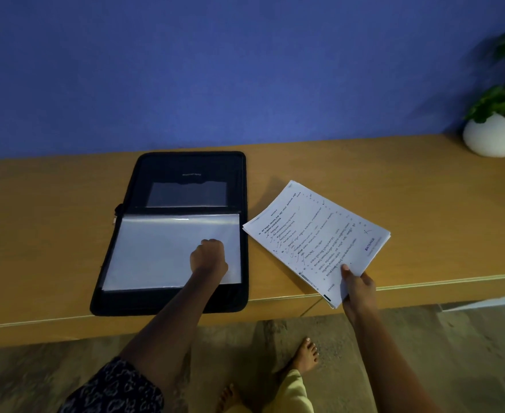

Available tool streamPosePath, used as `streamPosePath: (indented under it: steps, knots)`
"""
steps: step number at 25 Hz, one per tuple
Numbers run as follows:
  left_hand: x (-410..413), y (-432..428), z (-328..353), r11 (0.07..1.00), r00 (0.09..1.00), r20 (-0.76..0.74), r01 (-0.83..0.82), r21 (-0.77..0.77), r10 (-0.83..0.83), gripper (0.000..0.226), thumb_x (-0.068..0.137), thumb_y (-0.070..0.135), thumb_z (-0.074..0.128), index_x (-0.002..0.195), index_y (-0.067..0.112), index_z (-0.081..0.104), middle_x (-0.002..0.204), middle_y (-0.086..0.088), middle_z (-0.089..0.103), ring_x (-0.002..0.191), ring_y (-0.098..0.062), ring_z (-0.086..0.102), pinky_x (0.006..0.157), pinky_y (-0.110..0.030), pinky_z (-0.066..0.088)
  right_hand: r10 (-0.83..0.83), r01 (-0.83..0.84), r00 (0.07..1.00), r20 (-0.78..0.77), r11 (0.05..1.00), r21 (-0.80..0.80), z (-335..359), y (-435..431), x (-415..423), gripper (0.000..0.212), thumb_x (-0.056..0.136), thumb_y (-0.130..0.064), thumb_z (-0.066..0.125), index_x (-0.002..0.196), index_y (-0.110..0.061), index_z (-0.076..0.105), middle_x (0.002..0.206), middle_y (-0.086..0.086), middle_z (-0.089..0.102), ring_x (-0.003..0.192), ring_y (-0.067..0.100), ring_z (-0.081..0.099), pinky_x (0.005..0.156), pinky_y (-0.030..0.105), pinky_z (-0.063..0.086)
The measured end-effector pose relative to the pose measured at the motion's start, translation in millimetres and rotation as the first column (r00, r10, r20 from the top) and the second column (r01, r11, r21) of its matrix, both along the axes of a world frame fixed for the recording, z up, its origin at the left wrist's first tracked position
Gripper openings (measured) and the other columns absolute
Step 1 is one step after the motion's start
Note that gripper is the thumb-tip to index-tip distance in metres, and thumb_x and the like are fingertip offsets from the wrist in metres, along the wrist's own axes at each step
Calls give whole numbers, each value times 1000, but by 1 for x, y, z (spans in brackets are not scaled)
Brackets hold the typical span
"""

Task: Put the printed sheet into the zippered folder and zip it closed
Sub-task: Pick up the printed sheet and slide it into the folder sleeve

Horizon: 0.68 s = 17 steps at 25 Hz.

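A black zippered folder (pixel 191 171) lies open on the wooden table, its far half showing a clear pocket and its near half a clear plastic sleeve (pixel 155 251) over white paper. My left hand (pixel 209 257) rests on that sleeve with the fingers curled into a fist. To the right of the folder, my right hand (pixel 357 289) grips the near corner of the printed sheet (pixel 316 236), a thin stack of white pages with printed lines and pen ticks. The stack lies tilted and hangs partly over the table's front edge.
The wooden table (pixel 424 204) runs along a blue wall. A white pot with a green plant (pixel 495 138) stands at its far right. My bare feet (pixel 304 356) are on the stone floor below the front edge.
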<state>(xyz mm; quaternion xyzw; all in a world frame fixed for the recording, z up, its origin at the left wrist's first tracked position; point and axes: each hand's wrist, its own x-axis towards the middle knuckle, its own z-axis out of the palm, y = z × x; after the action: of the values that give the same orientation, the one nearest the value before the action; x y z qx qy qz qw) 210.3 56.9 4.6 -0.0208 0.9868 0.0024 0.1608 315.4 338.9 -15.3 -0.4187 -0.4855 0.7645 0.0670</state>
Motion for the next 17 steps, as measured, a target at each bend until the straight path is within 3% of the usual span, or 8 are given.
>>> streamPosePath:
  steps: [6, 12, 15, 17]
  knots:
    - [-1, 0, 5, 993, 996, -48, 68, -93, -73, 69, 72, 47, 79, 117, 1, 54, 108, -11, 58, 90, -24, 66, 68, -28, 48, 70, -63, 996, -54, 991, 121, 4, -2, 3, 23, 95, -11, 56, 117, -5, 54, 107, 8, 67, 93, 26, 66, 85, 50, 54]
    - [-7, 3, 12, 984, 993, -61, 90, -153, -101, 72, 67, 51, 81, 117, 5, 54, 106, -9, 57, 87, -24, 66, 65, -28, 47, 167, -133, 982, -93, 946, 295, 19, -21, -13, 17, 94, -13, 57, 109, -6, 62, 100, 9, 70, 90, 27, 66, 72, 37, 56]
    - [-8, 5, 12, 982, 992, -67, 91, -168, -103, 73, 66, 50, 82, 117, 6, 54, 106, -9, 57, 86, -23, 67, 64, -29, 47, 155, -121, 986, -57, 914, 387, 23, -40, -24, 17, 94, -14, 58, 108, -4, 64, 103, 17, 69, 96, 34, 64, 82, 48, 56]
    - [-7, 7, 11, 980, 992, -74, 92, -175, -107, 72, 67, 49, 81, 118, 6, 54, 107, -8, 57, 86, -23, 67, 65, -29, 49, 149, -116, 988, -39, 887, 447, 25, -53, -29, 20, 94, -14, 57, 108, -1, 65, 97, 15, 68, 94, 35, 64, 79, 46, 56]
